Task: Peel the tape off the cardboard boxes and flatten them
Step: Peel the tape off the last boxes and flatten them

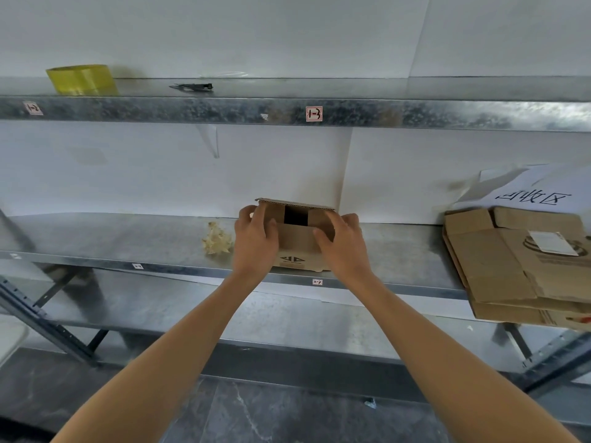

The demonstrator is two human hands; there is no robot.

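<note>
A small brown cardboard box stands on the middle metal shelf, its top flaps partly open with a dark gap showing. My left hand grips the box's left side, fingers curled over the left flap. My right hand grips the right side, thumb on the front face. A crumpled wad of peeled tape lies on the shelf just left of my left hand.
A stack of flattened cardboard boxes lies at the shelf's right end under a white paper sign. On the upper shelf sit a yellow tape roll and a black tool. A lower shelf and dark floor lie below.
</note>
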